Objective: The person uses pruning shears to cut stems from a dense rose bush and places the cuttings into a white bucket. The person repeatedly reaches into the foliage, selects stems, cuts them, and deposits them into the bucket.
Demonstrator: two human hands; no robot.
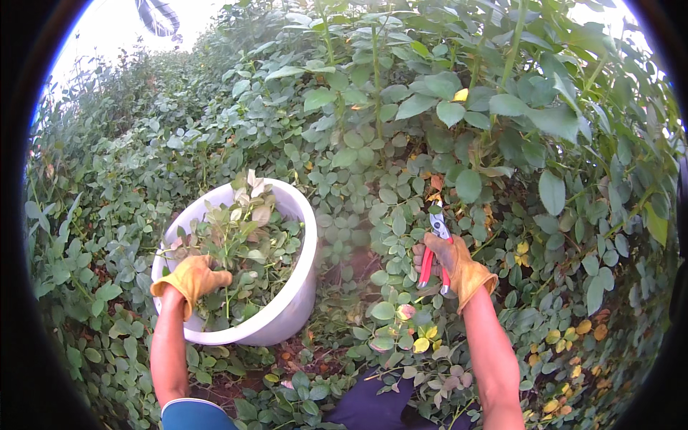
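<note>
My right hand (pixel 457 263), in a tan leather glove, grips red-handled pruning shears (pixel 441 228). Their metal blades point away from me, among rose leaves and close to a dried orange leaf (pixel 436 183). My left hand (pixel 199 279), gloved in the same way, is over the near left side of a white plastic tub (pixel 290 306). Its fingers curl beside leafy rose cuttings (pixel 252 242) heaped in the tub. Whether they hold a stem is hidden by the glove. The tub leans to one side among the plants.
Dense rose bushes (pixel 215 134) surround the tub, with tall upright stems (pixel 376 80) at the back right. Yellowed leaves (pixel 422 344) show low down near my right forearm. Bare soil (pixel 317 357) and my dark-clothed leg (pixel 371 403) are at the bottom.
</note>
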